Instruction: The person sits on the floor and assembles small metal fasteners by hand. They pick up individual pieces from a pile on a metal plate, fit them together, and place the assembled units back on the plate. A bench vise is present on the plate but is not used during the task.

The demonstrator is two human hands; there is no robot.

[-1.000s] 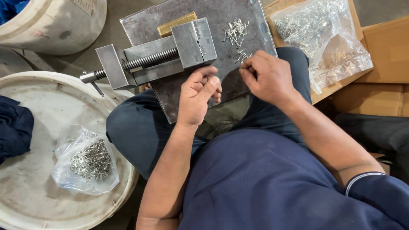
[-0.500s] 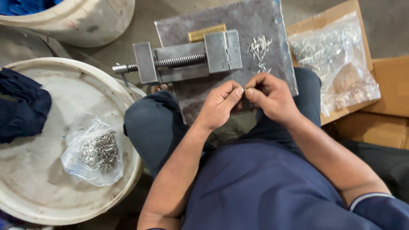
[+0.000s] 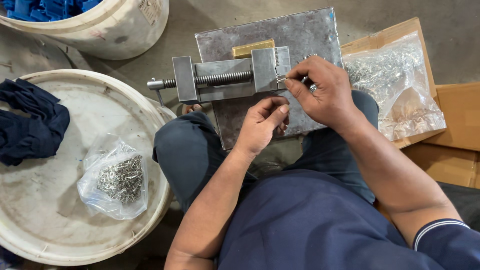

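Note:
A small steel vise (image 3: 227, 77) lies on a grey metal plate (image 3: 310, 35) across my lap, with a brass block (image 3: 252, 48) behind its jaw. My right hand (image 3: 320, 90) pinches a small metal pin (image 3: 281, 79) at the vise's jaw slot. Just below the vise, over the plate's near part, my left hand (image 3: 262, 122) hovers with fingers curled loosely; whether it holds a pin is hidden.
On a white bucket lid (image 3: 45, 200) at left rest a clear bag of metal pins (image 3: 120, 177) and a dark blue cloth (image 3: 30, 125). Another bag of pins (image 3: 400, 85) sits on cardboard (image 3: 457, 115) at right. A white bucket (image 3: 100, 25) stands at top left.
My right hand has moved up from beside the left hand to the vise jaw with a pin. The left hand has stayed below over the plate. The view shifted down.

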